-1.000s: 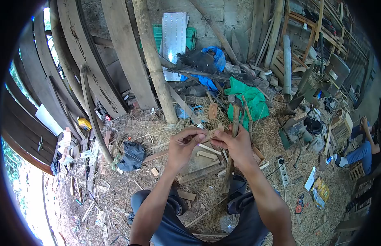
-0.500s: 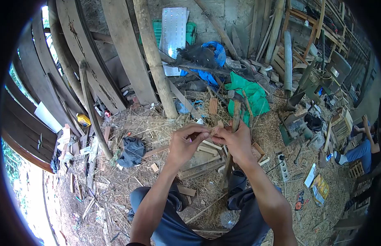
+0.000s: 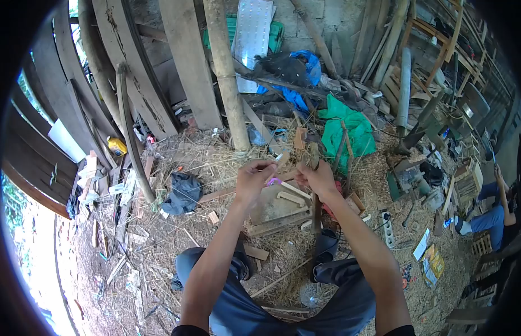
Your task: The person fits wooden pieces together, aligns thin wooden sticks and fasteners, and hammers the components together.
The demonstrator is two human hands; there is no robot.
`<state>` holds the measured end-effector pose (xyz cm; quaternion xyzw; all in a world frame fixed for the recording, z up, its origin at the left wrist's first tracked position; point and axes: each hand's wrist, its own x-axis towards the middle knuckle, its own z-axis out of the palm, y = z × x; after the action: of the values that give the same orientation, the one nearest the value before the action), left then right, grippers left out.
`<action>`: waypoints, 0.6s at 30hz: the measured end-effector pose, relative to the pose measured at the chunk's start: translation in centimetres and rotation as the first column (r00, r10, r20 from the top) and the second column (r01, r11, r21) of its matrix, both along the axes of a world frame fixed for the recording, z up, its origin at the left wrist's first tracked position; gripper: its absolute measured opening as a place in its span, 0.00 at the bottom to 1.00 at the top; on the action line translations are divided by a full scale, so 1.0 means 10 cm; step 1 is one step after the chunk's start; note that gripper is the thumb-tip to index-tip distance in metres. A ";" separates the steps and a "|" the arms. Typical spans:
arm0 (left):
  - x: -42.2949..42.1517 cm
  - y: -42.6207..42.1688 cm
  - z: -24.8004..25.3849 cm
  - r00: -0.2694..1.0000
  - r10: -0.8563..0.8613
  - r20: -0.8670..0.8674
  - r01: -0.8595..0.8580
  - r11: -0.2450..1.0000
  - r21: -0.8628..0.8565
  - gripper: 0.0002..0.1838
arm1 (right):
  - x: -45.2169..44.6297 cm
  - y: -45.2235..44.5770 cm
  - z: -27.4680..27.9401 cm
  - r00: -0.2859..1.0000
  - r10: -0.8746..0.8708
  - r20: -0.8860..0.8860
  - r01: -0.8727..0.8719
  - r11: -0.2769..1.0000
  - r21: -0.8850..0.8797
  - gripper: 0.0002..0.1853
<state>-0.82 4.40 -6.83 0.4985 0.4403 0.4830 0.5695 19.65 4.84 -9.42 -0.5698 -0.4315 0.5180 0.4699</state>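
Note:
My left hand is closed in a pinch, with a small pale piece of wood at its fingertips. To its right, my right hand is curled around the wooden handle of a hammer. The handle stands roughly upright in view, and its head is hard to make out now. Below both hands lies a wooden board with a pale angled wood piece on it. A small purple item shows beside the left fingers.
A green plastic sheet and a brown wood block lie ahead. A bamboo post rises in front. A dark cloth or bag is at left, a power strip at right. Another person sits at far right.
My hands have moved apart; they were together at the small wood piece. The hammer has shifted lower, and its head no longer shows plainly. The camera view has shifted slightly.

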 end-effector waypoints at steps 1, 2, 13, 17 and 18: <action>-0.05 0.06 -0.06 0.991 0.069 0.112 -0.060 0.995 -0.083 0.10 | 0.06 0.12 -0.22 0.925 0.098 0.367 -0.126 0.991 0.052 0.15; -0.08 0.10 -0.10 0.965 0.144 0.219 -0.107 0.979 -0.171 0.10 | 0.03 0.10 -0.29 0.729 -0.116 0.675 -0.022 0.981 0.193 0.17; -0.29 0.16 0.11 0.820 0.134 0.556 0.090 0.930 -0.357 0.08 | -0.12 0.31 -1.38 0.668 -0.061 0.741 -0.049 0.991 0.126 0.20; -0.34 0.16 0.14 0.735 0.125 0.666 0.203 0.897 -0.392 0.08 | -0.17 0.30 -1.11 0.760 -0.123 0.638 -0.014 0.979 0.205 0.18; -0.36 0.16 0.18 0.733 0.121 0.669 0.203 0.900 -0.386 0.08 | -0.20 0.30 -0.95 0.759 -0.126 0.639 -0.016 0.977 0.211 0.18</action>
<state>-4.39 6.04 -5.01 0.1580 0.2867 0.5076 0.7970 17.68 7.79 -18.94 -0.6752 -0.6009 0.2276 0.3623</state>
